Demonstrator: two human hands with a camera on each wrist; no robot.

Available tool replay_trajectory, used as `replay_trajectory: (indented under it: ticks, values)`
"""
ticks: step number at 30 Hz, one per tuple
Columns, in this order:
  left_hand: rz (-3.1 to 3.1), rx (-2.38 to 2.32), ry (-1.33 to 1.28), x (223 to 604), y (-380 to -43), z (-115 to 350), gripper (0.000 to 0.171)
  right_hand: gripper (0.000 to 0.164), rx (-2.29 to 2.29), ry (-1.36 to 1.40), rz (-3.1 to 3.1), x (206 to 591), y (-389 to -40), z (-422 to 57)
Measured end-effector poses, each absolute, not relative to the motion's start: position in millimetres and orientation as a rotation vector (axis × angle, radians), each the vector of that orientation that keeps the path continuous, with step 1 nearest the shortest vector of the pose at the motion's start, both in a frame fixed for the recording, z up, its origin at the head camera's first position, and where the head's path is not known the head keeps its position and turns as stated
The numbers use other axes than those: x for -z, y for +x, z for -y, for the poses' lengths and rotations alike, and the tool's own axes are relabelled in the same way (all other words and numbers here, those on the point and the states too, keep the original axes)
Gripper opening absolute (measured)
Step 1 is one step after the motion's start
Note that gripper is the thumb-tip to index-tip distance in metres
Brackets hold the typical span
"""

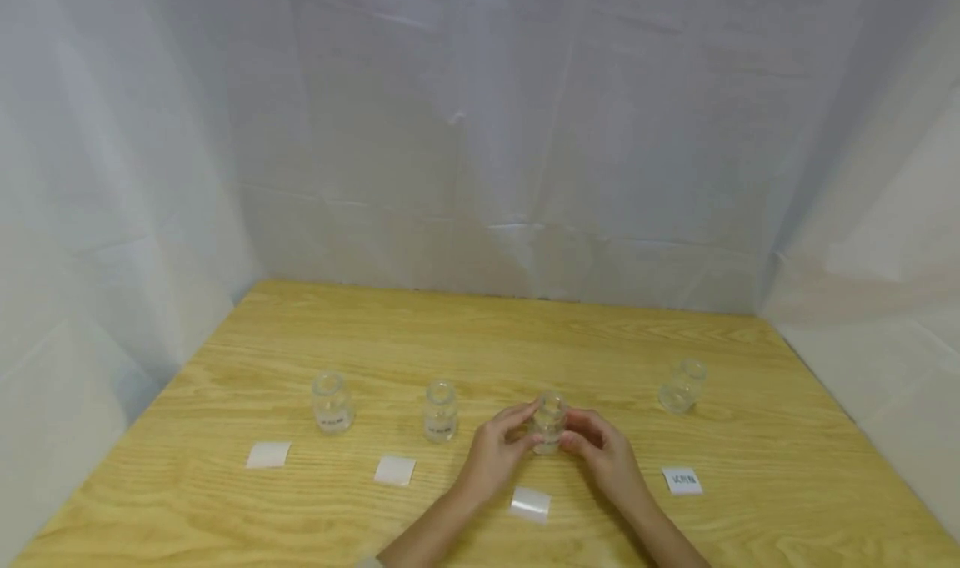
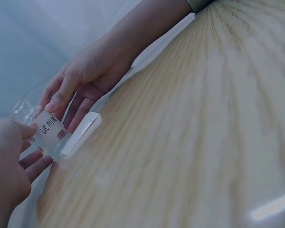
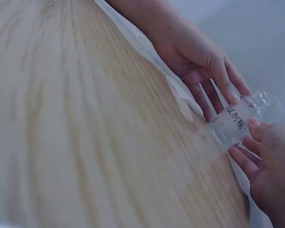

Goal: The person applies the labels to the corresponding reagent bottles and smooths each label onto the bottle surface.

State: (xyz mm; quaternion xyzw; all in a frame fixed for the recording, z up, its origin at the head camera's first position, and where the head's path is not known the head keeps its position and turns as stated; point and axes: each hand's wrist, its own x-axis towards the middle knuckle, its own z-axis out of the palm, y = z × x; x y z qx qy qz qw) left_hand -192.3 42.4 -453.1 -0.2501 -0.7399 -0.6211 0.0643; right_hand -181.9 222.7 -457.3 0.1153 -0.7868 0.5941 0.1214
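A small clear glass bottle stands upright on the table, between my two hands. My left hand holds it from the left, thumb toward the front and fingers around the side. From the right, my right hand holds it the same way. In the right wrist view a white label with dark printed characters lies on the bottle's front, a thumb at each end of it. The left wrist view shows this label too. Glossy backing paper lies on the table between my forearms.
Two labelled glass bottles, one far left and one nearer, stand to the left, with pale paper squares before them. At right, an unlabelled bottle stands behind a printed label. White sheeting surrounds the wooden table.
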Motion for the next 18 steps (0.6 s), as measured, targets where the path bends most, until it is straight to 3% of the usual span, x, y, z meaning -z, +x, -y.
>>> replay_trajectory:
  ticks: [6,11,18]
  values:
    - [2.303,1.854,-0.769,452.7,-193.4,-41.0,0.042,0.036,-1.777,0.399,2.286,457.6,-181.9,-222.5]
    - [2.340,1.786,-0.747,455.8,-193.4,-45.7,0.052,0.049,-1.819,0.468,2.270,460.6,-182.5,-218.8]
    - [2.296,1.713,-0.760,460.2,-193.5,-47.3,0.050,0.046,-1.571,0.570,2.258,464.4,-184.4,-216.8]
